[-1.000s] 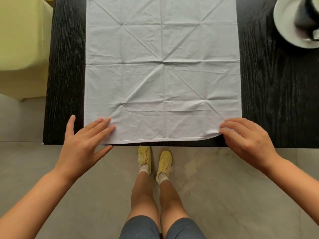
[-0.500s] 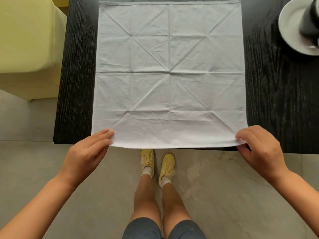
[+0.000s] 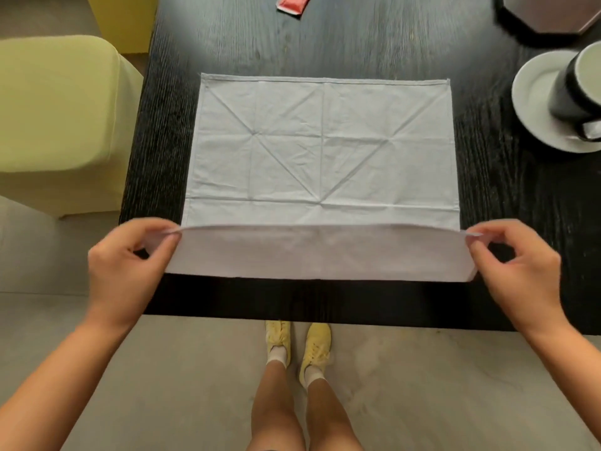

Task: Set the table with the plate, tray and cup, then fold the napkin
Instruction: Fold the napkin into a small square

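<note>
A white creased napkin (image 3: 322, 151) lies spread on the black table (image 3: 507, 222). Its near edge is lifted and curled over away from me. My left hand (image 3: 126, 268) pinches the near left corner and my right hand (image 3: 517, 268) pinches the near right corner, both held just above the cloth. At the right edge a dark cup (image 3: 579, 92) stands on a white plate (image 3: 536, 102). A dark octagonal tray (image 3: 553, 14) shows at the top right, cut off by the frame.
A red packet (image 3: 292, 4) lies at the far middle of the table. A yellow-green upholstered seat (image 3: 58, 118) stands close to the table's left side. My legs and yellow shoes (image 3: 299, 343) are below the near table edge.
Both hands went from resting at the near corners to pinching them, then lifted the napkin's near edge and carried it forward over the cloth. The view tilted up, showing more table.
</note>
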